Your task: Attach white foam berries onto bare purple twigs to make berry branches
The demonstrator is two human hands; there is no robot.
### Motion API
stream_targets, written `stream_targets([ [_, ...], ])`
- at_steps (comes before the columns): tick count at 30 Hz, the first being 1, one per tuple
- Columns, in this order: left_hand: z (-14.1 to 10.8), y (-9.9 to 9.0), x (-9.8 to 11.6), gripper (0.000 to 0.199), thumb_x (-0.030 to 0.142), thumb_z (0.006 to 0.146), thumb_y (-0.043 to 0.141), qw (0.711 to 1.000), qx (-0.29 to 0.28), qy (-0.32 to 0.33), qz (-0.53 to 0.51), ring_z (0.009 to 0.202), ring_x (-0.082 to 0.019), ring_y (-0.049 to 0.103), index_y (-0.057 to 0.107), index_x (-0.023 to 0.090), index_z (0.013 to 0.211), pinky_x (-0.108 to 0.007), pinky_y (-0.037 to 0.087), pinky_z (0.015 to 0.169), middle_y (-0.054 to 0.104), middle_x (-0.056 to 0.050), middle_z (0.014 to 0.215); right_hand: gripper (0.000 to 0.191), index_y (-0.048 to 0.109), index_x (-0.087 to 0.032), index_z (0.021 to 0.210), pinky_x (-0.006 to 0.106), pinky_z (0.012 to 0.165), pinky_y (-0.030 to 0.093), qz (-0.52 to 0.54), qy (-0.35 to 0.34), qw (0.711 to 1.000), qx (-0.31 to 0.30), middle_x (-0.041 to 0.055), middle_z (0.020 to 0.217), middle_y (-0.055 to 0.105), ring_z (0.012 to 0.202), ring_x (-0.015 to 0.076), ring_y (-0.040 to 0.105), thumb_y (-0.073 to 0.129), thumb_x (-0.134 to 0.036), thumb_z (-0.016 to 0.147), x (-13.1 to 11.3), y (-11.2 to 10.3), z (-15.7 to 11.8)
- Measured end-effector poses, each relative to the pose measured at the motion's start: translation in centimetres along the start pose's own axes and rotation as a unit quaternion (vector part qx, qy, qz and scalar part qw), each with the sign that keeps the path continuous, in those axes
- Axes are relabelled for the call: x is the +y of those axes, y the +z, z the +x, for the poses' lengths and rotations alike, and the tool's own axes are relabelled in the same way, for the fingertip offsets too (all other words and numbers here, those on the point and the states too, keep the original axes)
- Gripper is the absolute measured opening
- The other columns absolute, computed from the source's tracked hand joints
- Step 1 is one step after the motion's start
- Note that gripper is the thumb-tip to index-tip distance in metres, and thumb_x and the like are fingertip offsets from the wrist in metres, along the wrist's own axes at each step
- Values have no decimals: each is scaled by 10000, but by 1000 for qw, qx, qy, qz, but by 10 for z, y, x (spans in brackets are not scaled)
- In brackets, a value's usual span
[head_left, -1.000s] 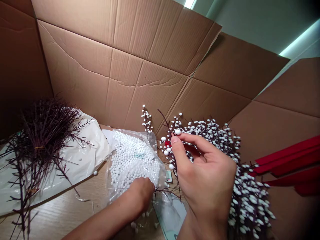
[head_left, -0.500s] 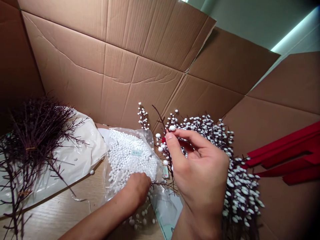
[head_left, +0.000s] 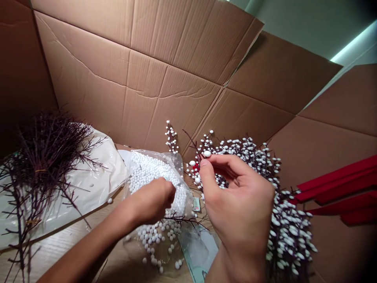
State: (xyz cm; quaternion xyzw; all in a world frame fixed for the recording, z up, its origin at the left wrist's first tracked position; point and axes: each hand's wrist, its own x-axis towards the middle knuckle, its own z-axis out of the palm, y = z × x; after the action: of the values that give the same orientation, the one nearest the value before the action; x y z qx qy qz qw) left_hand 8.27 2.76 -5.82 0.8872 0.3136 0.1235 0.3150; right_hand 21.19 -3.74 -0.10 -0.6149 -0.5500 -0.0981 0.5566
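Observation:
My right hand pinches a dark brown artificial twig between thumb and index finger. A white bead shows right at the fingertips, and more white beads show beside the twig. My left hand is curled closed over the clear plastic bag of white beads. Its fingertips point down and are hidden, so I cannot make out what they hold. Below that hand, another bare dark twig lies across the bag's lower edge. Loose white beads are spread in front of it.
Bare dark twigs lie bundled on a white plastic bag at left. A large bunch of white-beaded twigs stands at right, near red strips. Cardboard walls enclose the wooden table.
My left hand has moved up and slightly left over the bead bag, uncovering loose beads and the lying twig. My right hand keeps its pinch. The whole view has shifted slightly.

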Motion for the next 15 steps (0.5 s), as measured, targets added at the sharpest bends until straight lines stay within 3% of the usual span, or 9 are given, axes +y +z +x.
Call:
stream_targets([
  [2,-11,-21,2,192,14,816,534,986,115,25,-119,618,-129,642,674,132,759,-213,441,551,693,-27,683,43,745,-199,850,339,715,566,-28,-2,1000,-12,37,838,771,743,205,723,720,-233,842,0,1,0],
  [7,-27,-44,17,89,213,920,664,897,286,75,-329,553,-108,646,709,138,906,-192,481,481,730,-36,743,52,737,-210,834,352,713,541,-63,-23,997,-44,23,825,769,732,208,720,704,-250,844,-3,4,0],
  [10,-27,-43,21,90,230,899,720,861,334,95,-372,571,-108,673,727,141,903,-178,492,465,762,-52,804,49,736,-217,852,350,722,539,-51,-37,996,-60,12,845,770,743,201,723,703,-253,851,-7,5,-2],
  [15,-24,-39,22,74,209,886,742,843,362,109,-381,632,-112,700,745,138,908,-182,548,540,768,-44,827,38,727,-226,886,325,741,552,-20,-59,995,-84,-6,885,768,787,183,731,696,-219,865,-11,4,-6],
])
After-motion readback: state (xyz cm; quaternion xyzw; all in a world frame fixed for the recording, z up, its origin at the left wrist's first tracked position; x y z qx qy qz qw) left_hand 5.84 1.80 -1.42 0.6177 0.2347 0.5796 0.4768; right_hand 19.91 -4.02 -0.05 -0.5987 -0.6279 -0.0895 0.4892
